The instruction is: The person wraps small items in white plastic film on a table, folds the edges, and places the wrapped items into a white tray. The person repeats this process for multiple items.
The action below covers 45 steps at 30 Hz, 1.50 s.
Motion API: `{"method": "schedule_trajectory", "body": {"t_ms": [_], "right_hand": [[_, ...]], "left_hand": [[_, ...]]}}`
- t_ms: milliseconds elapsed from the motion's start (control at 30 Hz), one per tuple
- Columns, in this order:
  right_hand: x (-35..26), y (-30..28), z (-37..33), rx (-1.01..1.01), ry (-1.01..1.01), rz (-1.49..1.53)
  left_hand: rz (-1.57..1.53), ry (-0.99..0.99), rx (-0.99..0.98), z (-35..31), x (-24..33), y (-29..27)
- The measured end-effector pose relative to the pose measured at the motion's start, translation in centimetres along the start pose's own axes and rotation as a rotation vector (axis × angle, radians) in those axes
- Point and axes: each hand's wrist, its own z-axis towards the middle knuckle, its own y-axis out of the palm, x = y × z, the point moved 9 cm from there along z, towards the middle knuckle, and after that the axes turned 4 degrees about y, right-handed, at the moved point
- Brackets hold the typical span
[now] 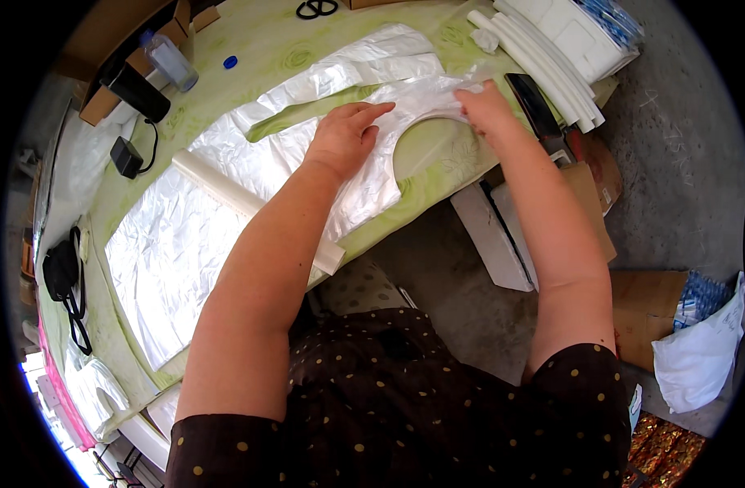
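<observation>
A shiny white plastic apron point(177, 252) lies spread over the table, with long strips and a curved cut-out at its right end. My left hand point(342, 140) rests on it, fingers stretched and apart, beside the cut-out. At the far right end, my right hand point(485, 107) pinches the apron's thin, bunched plastic edge between closed fingers. A white roll or tube point(214, 183) lies across the apron and passes beneath my left forearm, which hides its middle.
The table point(295, 57) has a green patterned cover. Scissors point(316, 8), a clear bottle point(171, 61), a black cylinder point(137, 93) and a power adapter point(127, 157) lie beyond the apron. A phone point(533, 104) and white tubes point(543, 69) are right; a black pouch point(61, 268) is left.
</observation>
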Motion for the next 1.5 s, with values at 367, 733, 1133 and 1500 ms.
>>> {"method": "schedule_trajectory", "body": {"t_ms": [367,733,1133,1500], "right_hand": [[-2.6,-2.8,-5.4,0.224,-0.600,-0.203],[-5.9,7.3,-16.3,-0.065,-1.294,-0.306],[-3.7,-0.5,-4.7,0.603,-0.803,-0.749],[-5.3,8.8,-13.7,0.035,-1.157,-0.520]], "left_hand": [[0.099,-0.047,-0.030,0.0,-0.8,0.7],[0.109,-0.177,-0.034,-0.1,-1.0,0.2],[0.045,-0.006,-0.041,0.0,-0.8,1.1],[0.055,-0.124,-0.013,-0.1,-1.0,0.1]]}}
